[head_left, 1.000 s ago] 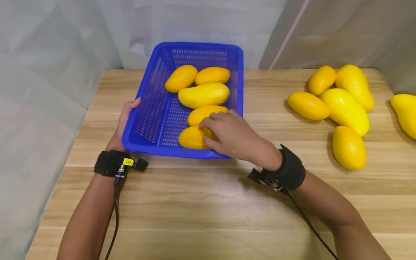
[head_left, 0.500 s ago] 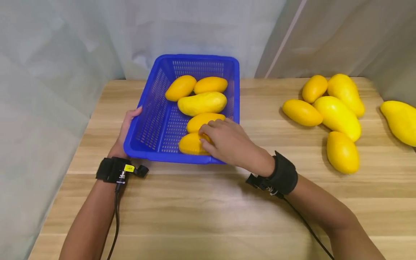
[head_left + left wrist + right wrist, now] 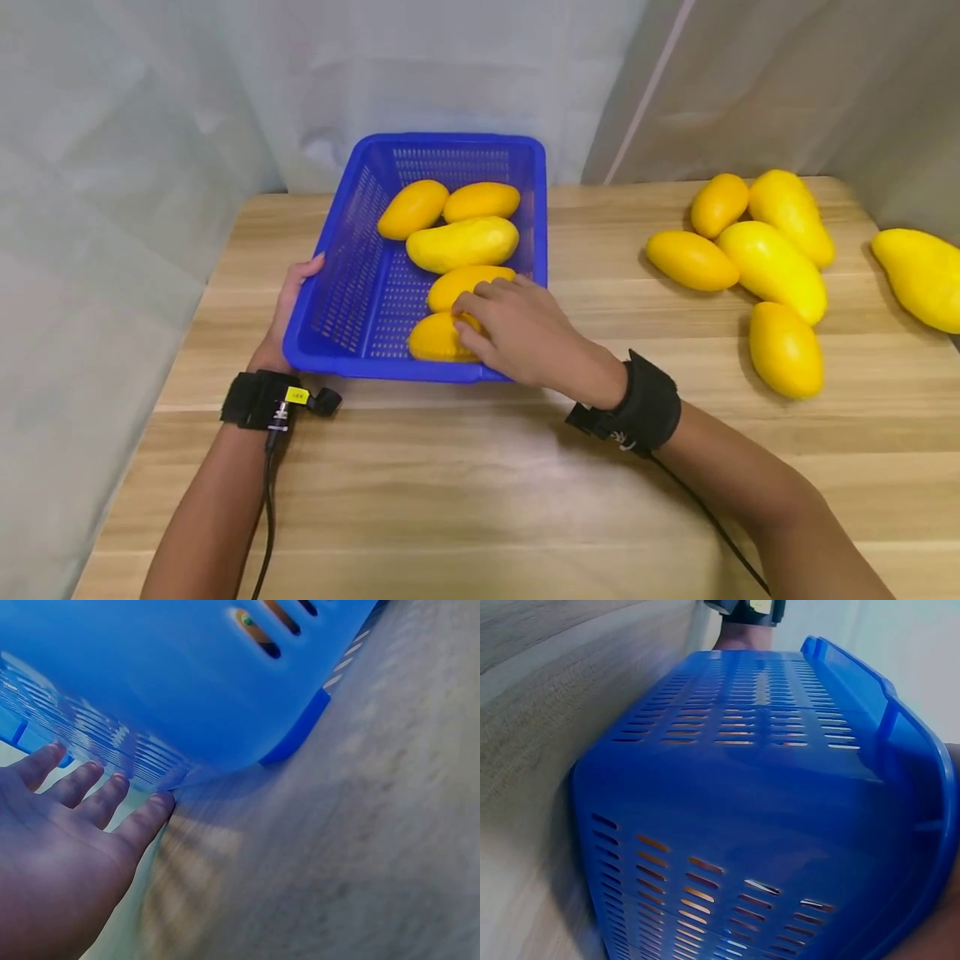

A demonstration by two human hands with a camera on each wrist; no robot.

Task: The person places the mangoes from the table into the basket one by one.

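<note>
A blue slotted plastic basket (image 3: 390, 367) stands on the table and holds several yellow mangoes, among them a long paler mango (image 3: 462, 243). My left hand (image 3: 288, 312) is at its left side; in the left wrist view that hand (image 3: 67, 847) has straight fingers against the slotted wall. My right hand (image 3: 521, 329) reaches over the front right corner and grips the nearest mango (image 3: 438, 337), curled fingers partly covering it. Just behind lies another mango (image 3: 461, 287). The basket wall (image 3: 742, 776) hides the right fingers in the right wrist view.
On the right of the wooden table (image 3: 420, 500) lies a group of several mangoes (image 3: 772, 271). One larger mango (image 3: 922, 279) sits apart at the far right edge. Pale sheeting (image 3: 450, 75) hangs behind the table.
The head view has shifted, so the whole scene sits lower and slightly left in it. Both hands keep their places on the basket and the nearest mango.
</note>
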